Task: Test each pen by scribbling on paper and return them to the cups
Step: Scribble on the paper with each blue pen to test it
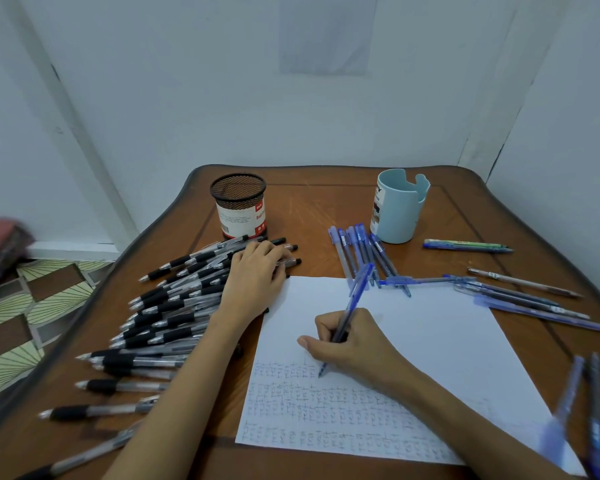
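Observation:
My right hand [352,344] grips a blue pen [355,296] in a writing hold, its tip down on the white paper [430,341] just above rows of small scribbles. My left hand [255,271] lies on the far end of a large pile of black-grip pens [160,320], fingers curled over a few of them. A black mesh cup [239,206] with a red and white label stands behind that pile. A light blue cup [397,206] stands at the back right, with several blue pens [361,252] lying before it.
More blue pens [530,303] lie along the paper's right edge, two [465,245] lie right of the blue cup, and blurred ones [582,410] sit at the near right. The wooden table [312,216] meets white walls; patterned floor tiles [32,306] show at left.

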Available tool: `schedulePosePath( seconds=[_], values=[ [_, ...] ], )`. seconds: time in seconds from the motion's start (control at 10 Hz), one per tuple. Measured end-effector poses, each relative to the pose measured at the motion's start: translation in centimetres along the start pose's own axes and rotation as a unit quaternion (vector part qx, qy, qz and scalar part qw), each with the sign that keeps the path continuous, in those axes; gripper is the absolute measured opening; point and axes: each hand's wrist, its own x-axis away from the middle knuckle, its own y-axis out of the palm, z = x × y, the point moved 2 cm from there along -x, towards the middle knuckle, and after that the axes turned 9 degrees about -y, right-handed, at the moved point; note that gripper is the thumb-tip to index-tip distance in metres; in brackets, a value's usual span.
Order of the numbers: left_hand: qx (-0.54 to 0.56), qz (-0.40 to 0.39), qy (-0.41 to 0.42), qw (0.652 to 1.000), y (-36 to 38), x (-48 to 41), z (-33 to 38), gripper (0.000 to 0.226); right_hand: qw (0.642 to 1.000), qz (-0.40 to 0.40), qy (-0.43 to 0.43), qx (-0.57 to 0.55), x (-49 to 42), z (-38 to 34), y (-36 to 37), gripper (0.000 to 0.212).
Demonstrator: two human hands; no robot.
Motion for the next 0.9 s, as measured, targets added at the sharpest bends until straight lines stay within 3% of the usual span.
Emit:
schedulePosePath(
  seconds=[0.9],
  values=[
    [0.007,0.01,0.004,1.0,0.01,0.12,0.03,0.028,0.999,0.036,-0.015,0.006,-0.21,0.42,-0.25,0.043]
  ],
)
